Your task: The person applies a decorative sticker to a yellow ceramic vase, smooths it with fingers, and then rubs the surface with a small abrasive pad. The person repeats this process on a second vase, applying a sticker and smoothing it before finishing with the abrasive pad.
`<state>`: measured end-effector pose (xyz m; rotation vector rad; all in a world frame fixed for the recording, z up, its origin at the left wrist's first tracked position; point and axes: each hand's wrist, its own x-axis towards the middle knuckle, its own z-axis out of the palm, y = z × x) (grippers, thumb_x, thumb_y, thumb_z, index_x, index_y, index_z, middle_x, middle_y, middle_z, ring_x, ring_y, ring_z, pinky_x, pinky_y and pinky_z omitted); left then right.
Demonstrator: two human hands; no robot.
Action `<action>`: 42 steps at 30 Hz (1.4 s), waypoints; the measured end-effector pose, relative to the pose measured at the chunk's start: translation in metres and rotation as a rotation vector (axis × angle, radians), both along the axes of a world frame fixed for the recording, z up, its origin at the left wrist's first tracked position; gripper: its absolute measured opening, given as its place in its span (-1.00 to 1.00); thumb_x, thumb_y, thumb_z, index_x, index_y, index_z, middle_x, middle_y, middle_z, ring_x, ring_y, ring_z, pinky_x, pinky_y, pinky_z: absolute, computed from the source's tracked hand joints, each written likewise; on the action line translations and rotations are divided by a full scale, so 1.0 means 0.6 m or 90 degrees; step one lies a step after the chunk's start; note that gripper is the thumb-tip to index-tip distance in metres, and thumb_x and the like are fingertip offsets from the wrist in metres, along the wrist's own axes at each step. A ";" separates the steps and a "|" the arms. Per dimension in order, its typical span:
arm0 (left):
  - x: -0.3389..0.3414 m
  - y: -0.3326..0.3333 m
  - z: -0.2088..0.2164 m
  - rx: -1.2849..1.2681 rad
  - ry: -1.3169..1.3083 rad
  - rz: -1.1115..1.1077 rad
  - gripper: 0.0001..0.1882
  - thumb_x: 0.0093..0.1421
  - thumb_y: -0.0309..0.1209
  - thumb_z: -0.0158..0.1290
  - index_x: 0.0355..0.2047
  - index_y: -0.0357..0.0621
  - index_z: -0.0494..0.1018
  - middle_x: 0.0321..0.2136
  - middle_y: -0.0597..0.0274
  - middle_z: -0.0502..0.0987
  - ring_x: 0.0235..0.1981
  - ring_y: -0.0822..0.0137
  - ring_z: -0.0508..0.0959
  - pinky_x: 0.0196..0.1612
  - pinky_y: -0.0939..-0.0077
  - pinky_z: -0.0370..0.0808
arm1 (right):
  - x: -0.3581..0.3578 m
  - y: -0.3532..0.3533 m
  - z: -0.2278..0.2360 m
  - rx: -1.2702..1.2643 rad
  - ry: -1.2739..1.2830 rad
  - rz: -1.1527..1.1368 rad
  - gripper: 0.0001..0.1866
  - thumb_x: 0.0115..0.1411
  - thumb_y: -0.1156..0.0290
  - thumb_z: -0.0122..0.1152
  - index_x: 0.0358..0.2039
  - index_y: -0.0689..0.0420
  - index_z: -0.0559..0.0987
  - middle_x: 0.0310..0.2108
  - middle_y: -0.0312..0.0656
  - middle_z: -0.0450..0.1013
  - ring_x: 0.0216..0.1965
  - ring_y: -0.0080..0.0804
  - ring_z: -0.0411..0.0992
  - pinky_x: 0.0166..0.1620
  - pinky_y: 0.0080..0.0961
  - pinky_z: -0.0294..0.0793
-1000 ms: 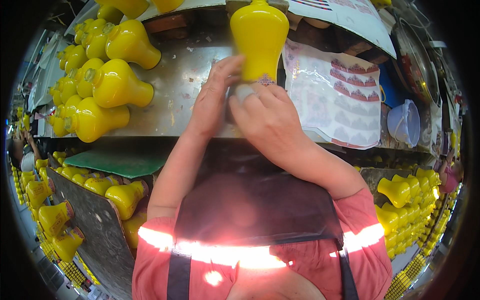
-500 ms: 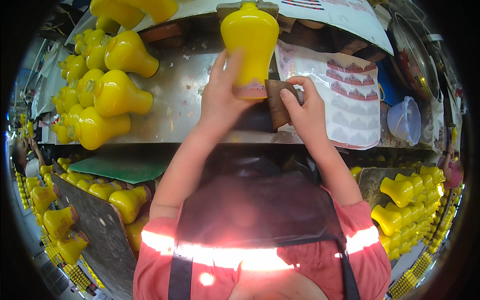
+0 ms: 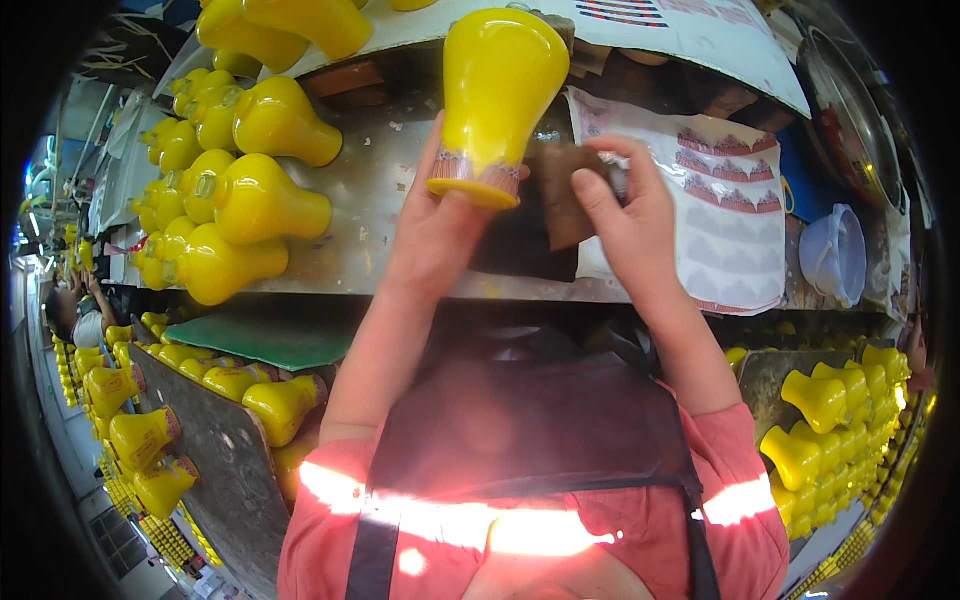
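1. Scuffed metal bench point(image 3: 355, 215) runs across the upper half, bent by the lens, with loads more yellow bottles on boards below it at both sides; the far ones are too small and fuzzy to count.
2. Patterned sheet point(image 3: 735, 230) lies on the bench near the right hand, pinkish-red crown-shaped prints on part of it, pale grey shapes below.
3. Bunch of plain yellow bottles point(image 3: 272, 198) lying on their sides at the bench's left; the ones further up are cut off by the dark lens rim.
4. Main yellow bottle point(image 3: 500, 95) is up off the bench, in front of the person, tilted so its flat base faces back this way. Patterned band just above the base; neck hidden.
5. Left hand point(image 3: 432, 235): grip closed around the banded base end. Most of the fingers are behind the bottle, so can't make those out.
6. Right hand point(image 3: 635, 215): grip pinched, thumb on the face of the brown piece, fingers curled and a bit blurry.
7. Brown piece point(image 3: 565, 195) is flat, just beside the bottle; can't tell if they're touching.
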<state>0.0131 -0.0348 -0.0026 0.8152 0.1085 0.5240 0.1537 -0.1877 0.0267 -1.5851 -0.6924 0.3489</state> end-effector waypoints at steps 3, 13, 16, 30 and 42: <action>0.001 -0.008 0.000 -0.016 0.003 -0.007 -0.04 0.33 -0.15 0.24 0.54 -0.04 -0.11 0.32 0.05 0.35 0.24 0.05 0.49 0.22 0.15 0.51 | 0.006 0.002 0.021 0.039 -0.100 0.084 -0.73 0.26 0.40 0.33 -0.04 0.14 0.58 -0.28 -0.18 0.61 -0.30 -0.42 0.58 -0.19 -0.48 0.54; -0.005 -0.016 -0.002 -0.093 0.012 0.004 -0.14 0.24 -0.04 0.29 0.41 -0.06 0.16 0.28 0.13 0.40 0.27 0.11 0.46 0.26 0.06 0.52 | 0.018 0.047 0.067 0.063 -0.393 0.157 -0.68 0.22 0.50 0.37 0.00 0.13 0.62 -0.25 -0.17 0.63 -0.27 -0.38 0.63 -0.18 -0.53 0.57; -0.002 -0.018 -0.003 -0.049 0.013 -0.003 -0.14 0.27 -0.02 0.28 0.41 -0.09 0.15 0.26 0.13 0.41 0.23 0.09 0.48 0.20 0.18 0.53 | 0.030 0.057 0.074 -0.045 -0.479 0.045 -0.75 0.18 0.42 0.36 -0.10 0.05 0.66 -0.28 -0.11 0.62 -0.29 -0.04 0.60 -0.25 -0.27 0.59; 0.009 -0.028 0.015 0.019 0.047 0.043 -0.06 0.21 0.00 0.34 0.42 -0.14 0.12 0.19 0.22 0.42 0.12 0.30 0.51 0.14 0.36 0.50 | 0.028 0.060 0.120 -0.106 -0.612 0.160 -0.78 0.14 0.35 0.36 -0.16 -0.04 0.69 -0.47 -0.20 0.52 -0.41 -0.14 0.57 -0.37 -0.28 0.52; 0.015 -0.029 0.023 0.107 0.092 0.073 0.03 0.14 0.04 0.39 0.43 -0.16 0.10 0.11 0.25 0.46 0.08 0.38 0.52 0.12 0.46 0.48 | 0.040 0.067 0.094 -0.130 -0.695 0.113 -0.80 0.14 0.32 0.36 -0.20 -0.01 0.67 -0.45 -0.17 0.55 -0.41 -0.14 0.58 -0.39 -0.25 0.54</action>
